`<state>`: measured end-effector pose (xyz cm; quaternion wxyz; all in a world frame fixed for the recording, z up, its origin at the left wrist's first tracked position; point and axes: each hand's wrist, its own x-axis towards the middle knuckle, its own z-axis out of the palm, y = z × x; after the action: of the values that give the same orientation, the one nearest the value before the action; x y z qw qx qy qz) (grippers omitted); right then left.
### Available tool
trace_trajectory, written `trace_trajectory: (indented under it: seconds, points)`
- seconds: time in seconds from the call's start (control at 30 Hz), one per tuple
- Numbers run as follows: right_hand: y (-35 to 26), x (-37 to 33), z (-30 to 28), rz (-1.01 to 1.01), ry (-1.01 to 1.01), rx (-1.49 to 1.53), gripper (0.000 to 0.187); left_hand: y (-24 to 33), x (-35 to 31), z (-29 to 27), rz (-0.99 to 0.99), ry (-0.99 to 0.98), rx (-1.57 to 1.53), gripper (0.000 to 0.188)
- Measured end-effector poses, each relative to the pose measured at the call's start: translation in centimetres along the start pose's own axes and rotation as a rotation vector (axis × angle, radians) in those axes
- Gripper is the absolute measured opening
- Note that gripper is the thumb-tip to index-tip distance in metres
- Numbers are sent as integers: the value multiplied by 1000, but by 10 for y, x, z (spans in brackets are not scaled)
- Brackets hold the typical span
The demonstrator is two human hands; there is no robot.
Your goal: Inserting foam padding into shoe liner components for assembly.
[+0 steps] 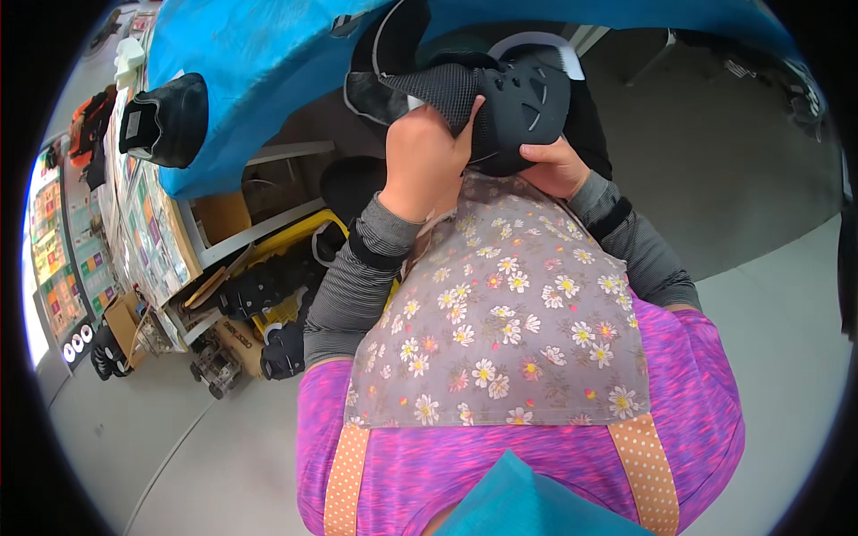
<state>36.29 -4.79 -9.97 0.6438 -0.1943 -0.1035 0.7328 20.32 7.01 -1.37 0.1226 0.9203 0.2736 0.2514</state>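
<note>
Just above my lap, both my hands hold a black knee pad (527, 107) with a hard slotted plastic cap. My left hand (420, 161) is closed round its mesh-covered padding (435, 89), the thumb pointing up along it. On the cap's lower right edge, my right hand (556, 168) grips with the thumb on the front; its other fingers are mostly hidden behind. A strap with a white end (569, 62) curves off the pad's upper right. Black padded flaps (393, 45) rise at its upper left, over the edge of the blue cover.
A blue cover (241, 80) drapes the work surface ahead, with another black pad (170, 121) at its left. Below left, a yellow crate (308, 228) holds black pads. A small wheeled item (214, 368) and a cardboard box (125, 326) are on the floor.
</note>
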Motion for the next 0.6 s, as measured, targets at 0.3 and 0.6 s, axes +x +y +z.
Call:
trace_trajectory:
  seconds: [0.3, 0.6]
  points:
    - [-15, 13, -4, -83, 28, -17, 52, 4, 34, 0, -265, 79, -148, 40]
    - [-9, 23, -23, -110, 50, -5, 45, -18, 55, 13, -245, -31, 44, 47]
